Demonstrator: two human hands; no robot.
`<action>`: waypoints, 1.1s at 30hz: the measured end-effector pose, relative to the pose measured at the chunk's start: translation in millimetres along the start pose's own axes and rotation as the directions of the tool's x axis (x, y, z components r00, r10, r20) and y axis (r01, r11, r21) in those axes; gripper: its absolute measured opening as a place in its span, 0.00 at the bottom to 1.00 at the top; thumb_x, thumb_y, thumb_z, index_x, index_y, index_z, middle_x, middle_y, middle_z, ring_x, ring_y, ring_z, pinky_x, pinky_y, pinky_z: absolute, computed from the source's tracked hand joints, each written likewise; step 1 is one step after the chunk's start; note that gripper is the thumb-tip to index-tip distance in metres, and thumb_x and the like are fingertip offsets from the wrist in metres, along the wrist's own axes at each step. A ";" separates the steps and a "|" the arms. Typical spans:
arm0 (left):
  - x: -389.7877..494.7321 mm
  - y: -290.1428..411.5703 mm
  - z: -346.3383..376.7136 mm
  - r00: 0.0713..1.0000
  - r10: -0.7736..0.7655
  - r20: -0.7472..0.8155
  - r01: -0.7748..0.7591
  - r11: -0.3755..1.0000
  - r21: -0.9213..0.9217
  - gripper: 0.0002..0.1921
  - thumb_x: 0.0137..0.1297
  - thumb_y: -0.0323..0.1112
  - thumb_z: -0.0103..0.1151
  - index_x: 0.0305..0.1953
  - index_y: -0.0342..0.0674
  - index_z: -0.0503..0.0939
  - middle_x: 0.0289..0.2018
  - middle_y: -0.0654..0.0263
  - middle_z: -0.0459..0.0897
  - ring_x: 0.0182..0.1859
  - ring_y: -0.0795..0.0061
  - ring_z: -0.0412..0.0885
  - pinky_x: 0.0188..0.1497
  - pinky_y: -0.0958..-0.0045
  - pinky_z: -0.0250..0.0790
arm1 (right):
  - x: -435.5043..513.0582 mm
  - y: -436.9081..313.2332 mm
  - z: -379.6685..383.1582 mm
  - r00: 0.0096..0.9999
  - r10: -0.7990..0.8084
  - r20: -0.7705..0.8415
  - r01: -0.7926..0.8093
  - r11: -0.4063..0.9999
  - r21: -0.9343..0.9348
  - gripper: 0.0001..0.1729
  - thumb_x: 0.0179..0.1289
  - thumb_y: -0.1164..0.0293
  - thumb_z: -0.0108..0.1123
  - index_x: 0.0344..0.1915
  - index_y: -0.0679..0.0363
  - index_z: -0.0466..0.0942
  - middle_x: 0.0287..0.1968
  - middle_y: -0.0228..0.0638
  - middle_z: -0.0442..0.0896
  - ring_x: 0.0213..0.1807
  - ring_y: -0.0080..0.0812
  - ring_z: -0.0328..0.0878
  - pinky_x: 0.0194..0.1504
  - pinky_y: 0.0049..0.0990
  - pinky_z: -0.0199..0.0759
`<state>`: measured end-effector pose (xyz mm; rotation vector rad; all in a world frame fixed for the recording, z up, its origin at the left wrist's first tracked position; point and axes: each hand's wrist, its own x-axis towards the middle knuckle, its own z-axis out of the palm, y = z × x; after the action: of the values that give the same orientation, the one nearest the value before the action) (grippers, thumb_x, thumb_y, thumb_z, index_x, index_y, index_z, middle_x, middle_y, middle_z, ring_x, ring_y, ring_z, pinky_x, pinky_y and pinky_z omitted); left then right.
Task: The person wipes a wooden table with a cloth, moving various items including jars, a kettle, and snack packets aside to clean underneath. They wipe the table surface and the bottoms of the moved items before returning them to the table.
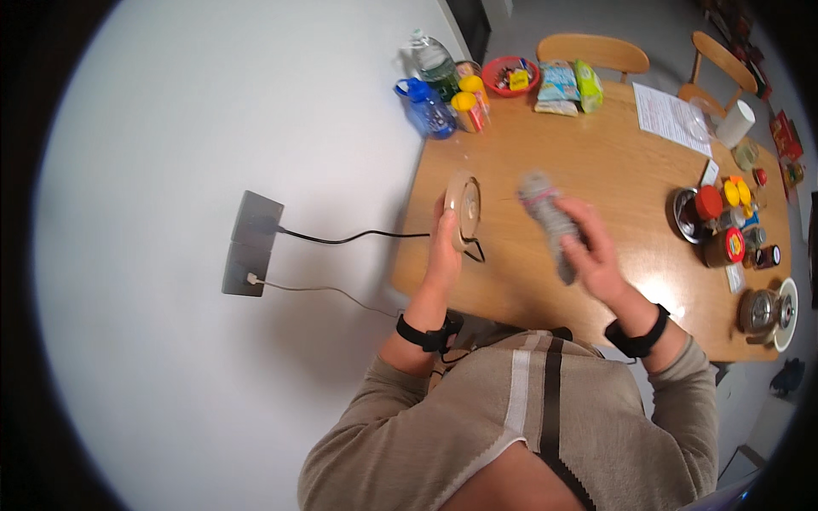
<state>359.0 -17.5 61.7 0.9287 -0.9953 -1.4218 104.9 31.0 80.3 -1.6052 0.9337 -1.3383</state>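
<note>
My left hand grips a beige round appliance base, tilted on edge above the table's left end. A black power cord runs from the base to a wall socket. To the right, my right hand holds a folded grey cloth with a pinkish band near its far end. The cloth is blurred and apart from the base. Fingers of my left hand behind the base are hidden.
The wooden table meets a white wall. A blue jug, a large bottle, a red bowl and snack bags stand at the back. Jars and a glass pot crowd the right. A white cable hangs from the socket plate.
</note>
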 end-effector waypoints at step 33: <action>-4.3 -0.2 -1.1 0.986 -0.144 0.089 0.156 0.975 -0.157 0.27 0.65 0.40 0.50 0.63 0.33 0.66 0.57 0.62 0.74 0.59 0.71 0.72 0.62 0.67 0.64 | 78.8 22.5 66.8 0.924 -0.377 0.059 0.378 0.883 -0.277 0.32 0.49 0.88 0.57 0.53 0.48 0.82 0.61 0.37 0.76 0.41 0.40 0.68 0.48 0.32 0.67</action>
<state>360.3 -13.3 61.2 0.8475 -0.8646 -1.6513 182.5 -40.8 82.7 -2.0940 0.8685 -1.5113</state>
